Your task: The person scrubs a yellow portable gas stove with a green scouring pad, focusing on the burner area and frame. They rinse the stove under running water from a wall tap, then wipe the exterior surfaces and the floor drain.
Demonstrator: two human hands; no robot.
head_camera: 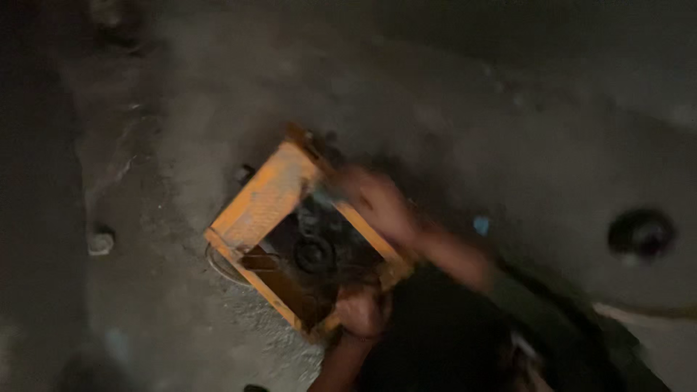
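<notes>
An orange metal frame (pixel 270 196) is lying tilted on the grey floor (pixel 181 94), its long axis running from upper right down to lower left. Its near corner is being gripped by the left hand (pixel 361 312), fingers closed on the rim. The right hand (pixel 377 203) is being blurred over the frame's far edge, above the dark round part (pixel 314 254) inside the frame, so its grip cannot be told.

No packages, labels, signs, screens.
</notes>
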